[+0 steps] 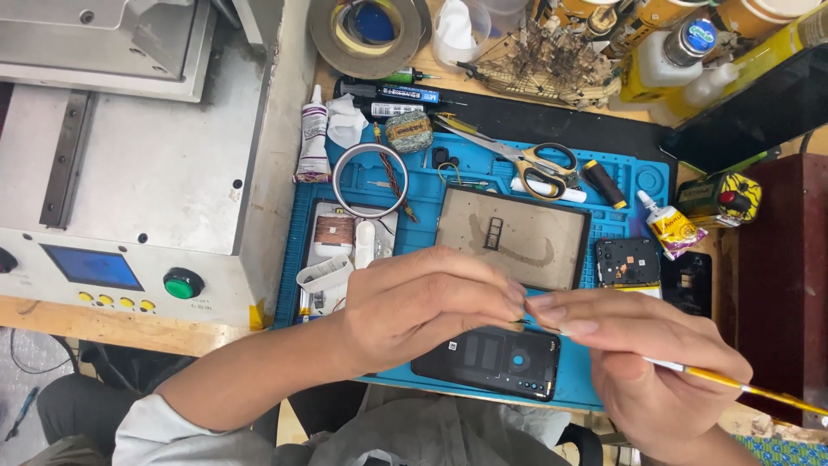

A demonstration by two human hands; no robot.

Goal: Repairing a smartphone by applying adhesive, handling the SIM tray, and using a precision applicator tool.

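Observation:
My left hand (431, 302) and my right hand (638, 354) meet fingertip to fingertip above the front of a blue work mat (414, 216). My right hand holds a thin yellow-handled brush (742, 387), its tip pointing left into the pinched fingers of my left hand. What the left fingers pinch is too small to tell. Just below the hands a black phone back cover (492, 361) lies on the mat. An opened phone body (345, 250) lies left of my left hand.
A grey machine (129, 164) with a green button stands at the left. On the mat are a dusty screen panel (513, 237), scissors (535, 164), a tape ring (371, 179), glue tubes (312, 134) and a black circuit part (628, 261). Bottles and tape rolls crowd the back.

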